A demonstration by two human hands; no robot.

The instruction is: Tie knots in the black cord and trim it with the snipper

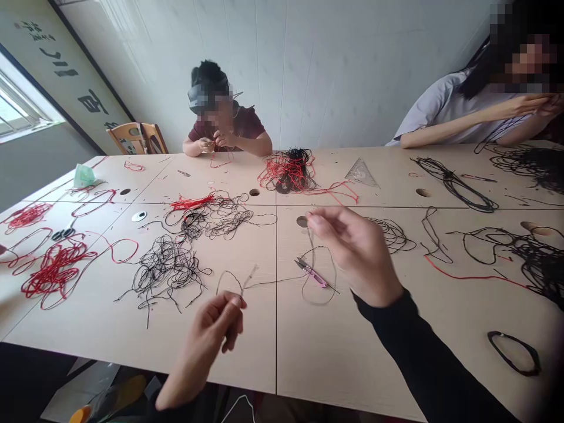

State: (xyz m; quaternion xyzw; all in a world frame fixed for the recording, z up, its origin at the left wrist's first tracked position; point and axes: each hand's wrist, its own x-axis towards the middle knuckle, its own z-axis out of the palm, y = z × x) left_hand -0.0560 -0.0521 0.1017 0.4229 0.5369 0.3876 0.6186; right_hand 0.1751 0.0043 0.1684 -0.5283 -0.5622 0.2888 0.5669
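Pinching a thin black cord point(273, 281) over the near half of the table point(251, 346), a person holds it between two bare hands, the left hand point(207, 335) close to the near edge with thumb and fingertips closed on the cord, the right hand point(355, 252) raised farther in with its fingertips gathered on what appears to be the same length. The cord hangs in loops above the seam between two table panels, just over pink-handled scissors point(312, 274) lying on the tabletop. A tangle of black cord point(167, 270) and a mass of red cord point(55, 270) sprawl toward the left edge, while a black cord coil point(513, 352) lies near the right corner. At the far edge, a seated co-worker point(224, 126) wearing a headset works cord between both hands, facing a red-and-black heap point(288, 170) and a clear triangular ruler point(361, 173). Another co-worker point(462, 111) sits at the far right corner, forearms raised above more black cord point(456, 185).
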